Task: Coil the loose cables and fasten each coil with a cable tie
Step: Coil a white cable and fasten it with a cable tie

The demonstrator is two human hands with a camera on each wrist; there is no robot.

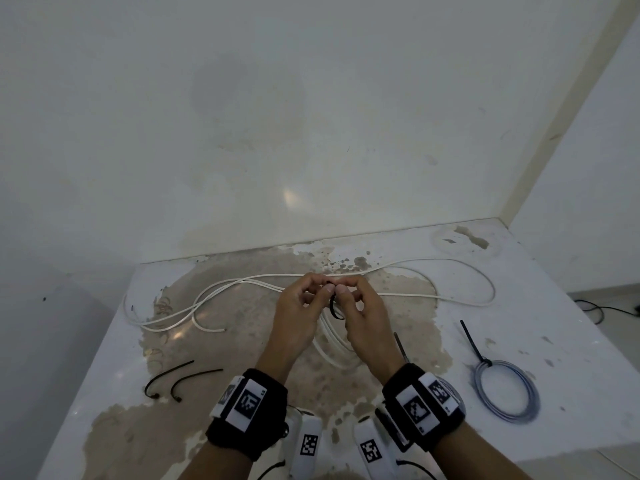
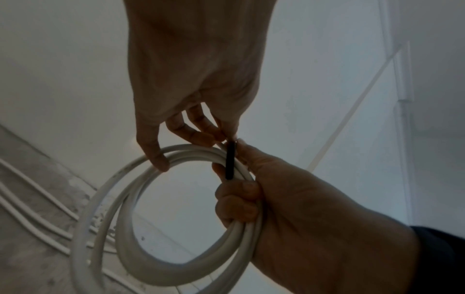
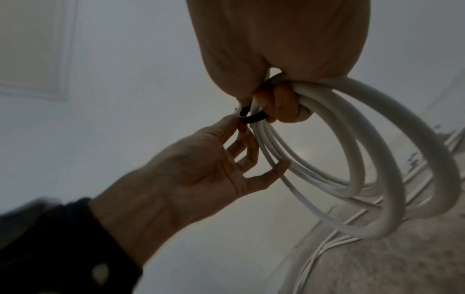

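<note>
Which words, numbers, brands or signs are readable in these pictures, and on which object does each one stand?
No word, brand or number can be read.
Left wristband: black-and-white square code marker, small print beside it too blurred to read.
Right wristband: same kind of markers, small print too blurred.
White cable coil, black cable tie, grey cable coil: no lettering visible.

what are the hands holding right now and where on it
The right hand grips the white cable coil at its top, beside the black cable tie; the left hand pinches the tie's end there.
</note>
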